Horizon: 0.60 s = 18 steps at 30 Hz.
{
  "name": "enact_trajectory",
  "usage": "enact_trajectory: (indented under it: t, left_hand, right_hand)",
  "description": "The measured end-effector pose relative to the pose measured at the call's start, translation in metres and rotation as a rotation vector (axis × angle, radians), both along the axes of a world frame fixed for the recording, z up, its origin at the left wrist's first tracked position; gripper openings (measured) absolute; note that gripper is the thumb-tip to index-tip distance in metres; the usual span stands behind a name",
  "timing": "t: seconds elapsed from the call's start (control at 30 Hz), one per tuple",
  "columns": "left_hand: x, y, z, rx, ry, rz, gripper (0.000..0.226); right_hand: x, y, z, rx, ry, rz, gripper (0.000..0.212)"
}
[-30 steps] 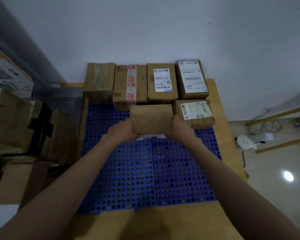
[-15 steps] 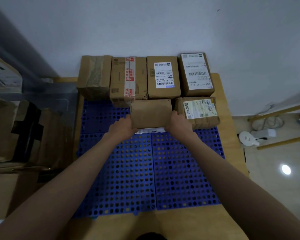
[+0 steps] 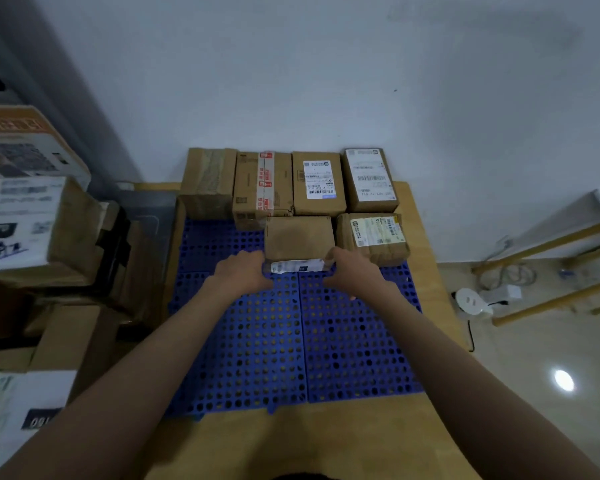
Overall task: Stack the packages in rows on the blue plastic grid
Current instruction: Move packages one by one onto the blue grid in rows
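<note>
- Nearest: bare front half of the blue perforated plastic grid (image 3: 291, 358) on the pale wooden table (image 3: 291, 441), not yet filled; several rows left to lay, by the look of it
- At 12 o'clock past the bare grid: left hand (image 3: 243, 275) and right hand (image 3: 352, 273) at the near corners of the plain brown cardboard package (image 3: 299, 239), set flat on the grid with a white label on its near face
- Fingers of both hands loosely curled, touching or just clear of the package's near lower corners; firm grip or letting go, cannot tell
- At 1 o'clock, touching that package: brown parcel with a yellow-white label (image 3: 373, 237), making two in the second row, with room open at 11 o'clock
- Farthest, against the wall: finished back row of four brown boxes (image 3: 290, 183), side by side
- At 9 o'clock, off the grid: heap of unsorted cardboard boxes (image 3: 32, 230), probably waiting their turn
</note>
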<state>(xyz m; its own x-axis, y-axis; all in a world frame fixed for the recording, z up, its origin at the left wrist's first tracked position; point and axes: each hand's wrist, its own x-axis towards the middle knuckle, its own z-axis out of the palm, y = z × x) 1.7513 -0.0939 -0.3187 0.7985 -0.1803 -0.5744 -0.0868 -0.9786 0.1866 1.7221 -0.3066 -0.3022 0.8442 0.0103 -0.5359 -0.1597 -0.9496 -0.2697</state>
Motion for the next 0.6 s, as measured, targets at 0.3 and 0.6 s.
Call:
enact_trajectory:
  t: [0.3,0.6]
  left_hand:
    - [-0.076,0.013,0.03,-0.013,0.088,-0.186,0.071]
    - [-0.141,0.031,0.053,-0.015,0.061,-0.236,0.071]
  right_hand:
    - [-0.086,0.019,0.025,0.144,0.253,0.105,0.065]
    - [-0.144,0.028,0.051,0.067,0.156,0.139,0.072]
